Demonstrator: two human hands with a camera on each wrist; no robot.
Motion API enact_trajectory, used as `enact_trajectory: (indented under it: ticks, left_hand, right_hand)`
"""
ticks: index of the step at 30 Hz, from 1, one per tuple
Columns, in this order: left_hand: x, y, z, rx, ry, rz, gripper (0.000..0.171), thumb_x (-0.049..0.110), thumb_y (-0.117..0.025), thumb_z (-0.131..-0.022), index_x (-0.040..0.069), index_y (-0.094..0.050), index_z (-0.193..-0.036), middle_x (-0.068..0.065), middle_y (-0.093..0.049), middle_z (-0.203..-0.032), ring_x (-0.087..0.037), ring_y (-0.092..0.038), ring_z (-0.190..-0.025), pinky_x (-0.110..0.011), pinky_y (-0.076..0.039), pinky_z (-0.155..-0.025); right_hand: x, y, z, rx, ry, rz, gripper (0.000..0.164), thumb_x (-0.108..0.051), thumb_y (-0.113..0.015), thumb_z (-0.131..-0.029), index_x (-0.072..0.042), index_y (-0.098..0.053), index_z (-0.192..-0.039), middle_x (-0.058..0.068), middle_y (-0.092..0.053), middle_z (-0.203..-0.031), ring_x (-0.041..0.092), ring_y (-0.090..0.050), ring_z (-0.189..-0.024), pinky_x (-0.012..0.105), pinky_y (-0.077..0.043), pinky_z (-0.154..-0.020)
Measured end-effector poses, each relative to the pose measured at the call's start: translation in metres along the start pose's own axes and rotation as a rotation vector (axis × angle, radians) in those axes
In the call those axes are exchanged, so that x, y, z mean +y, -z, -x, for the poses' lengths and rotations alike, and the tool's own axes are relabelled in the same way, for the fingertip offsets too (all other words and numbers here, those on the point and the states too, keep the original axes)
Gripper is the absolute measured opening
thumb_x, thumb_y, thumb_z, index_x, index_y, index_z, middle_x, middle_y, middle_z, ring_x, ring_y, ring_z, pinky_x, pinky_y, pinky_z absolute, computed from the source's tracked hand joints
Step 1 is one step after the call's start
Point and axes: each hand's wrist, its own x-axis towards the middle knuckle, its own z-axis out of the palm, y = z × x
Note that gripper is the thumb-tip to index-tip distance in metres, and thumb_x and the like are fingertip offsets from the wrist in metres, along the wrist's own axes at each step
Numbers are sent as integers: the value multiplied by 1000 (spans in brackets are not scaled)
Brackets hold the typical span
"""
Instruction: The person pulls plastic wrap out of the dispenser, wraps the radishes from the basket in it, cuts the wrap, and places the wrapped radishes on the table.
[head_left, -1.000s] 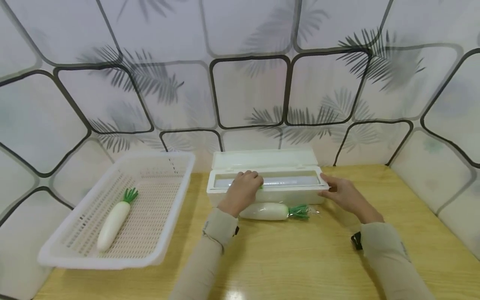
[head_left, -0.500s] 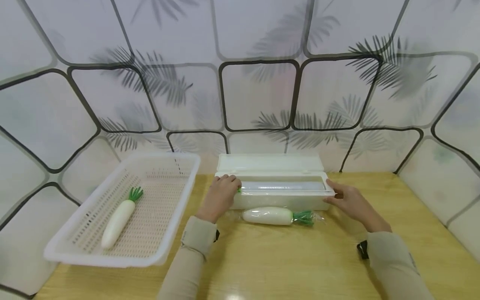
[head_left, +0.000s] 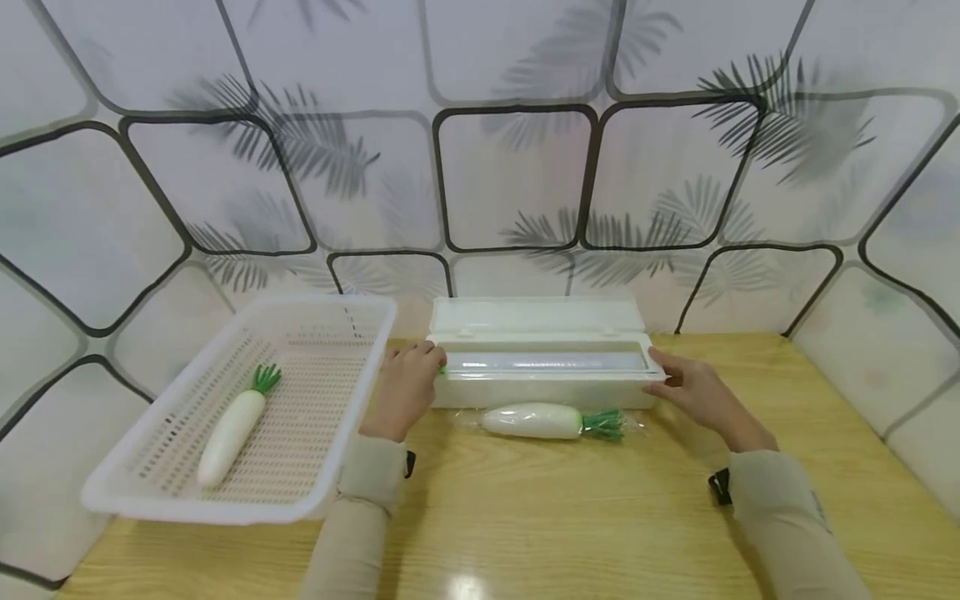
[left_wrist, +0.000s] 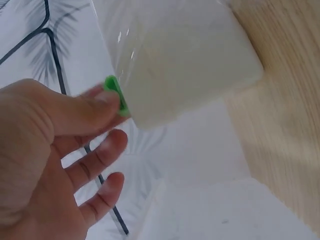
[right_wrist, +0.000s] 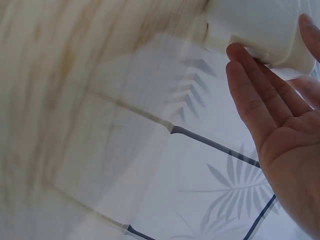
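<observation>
A white cling film dispenser (head_left: 547, 393) stands on the table with its lid (head_left: 536, 317) raised at the back. Inside it lies a roll of clear film (head_left: 555, 362). At the box's left end my left hand (head_left: 408, 385) pinches a small green slide cutter (left_wrist: 117, 96) between thumb and index finger; its other fingers hang loose. My right hand (head_left: 697, 392) holds the right end of the box, thumb at the front and fingers along the end wall. In front of the box lies a white radish (head_left: 532, 421) with green leaves, wrapped in clear film.
To the left stands a white plastic basket (head_left: 367, 392) holding an unwrapped white radish (head_left: 232, 437) with green leaves. The wooden table (head_left: 525, 517) runs back to a patterned wall covering (head_left: 517, 179) close behind the box.
My left hand has slid leftward along the box's front edge with the green slide cutter, from near the middle to the left end. The right hand has stayed at the right end.
</observation>
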Motion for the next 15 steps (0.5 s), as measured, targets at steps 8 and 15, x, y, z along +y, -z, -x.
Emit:
enact_trajectory:
  ticks: [8, 15]
  left_hand:
    - [3, 7, -1, -55, 107, 35, 21, -7, -72, -89, 5, -74, -105, -9, -73, -107, -31, -67, -97, -50, -50, -84]
    - [1, 6, 4, -23, 134, 49, 30, -15, -73, -81, 5, -75, -104, -9, -74, -107, -32, -67, -97, -55, -51, -86]
  right_hand:
    - [0, 4, 6, -6, -38, 34, 62, -8, -72, -95, 19, -41, -141, 44, -46, -134, 49, -66, -102, 48, -58, -80]
    - [-3, 2, 1, -26, -20, 44, 62, -10, -71, -96, 19, -40, -142, 43, -45, -136, 49, -66, -103, 50, -57, -82]
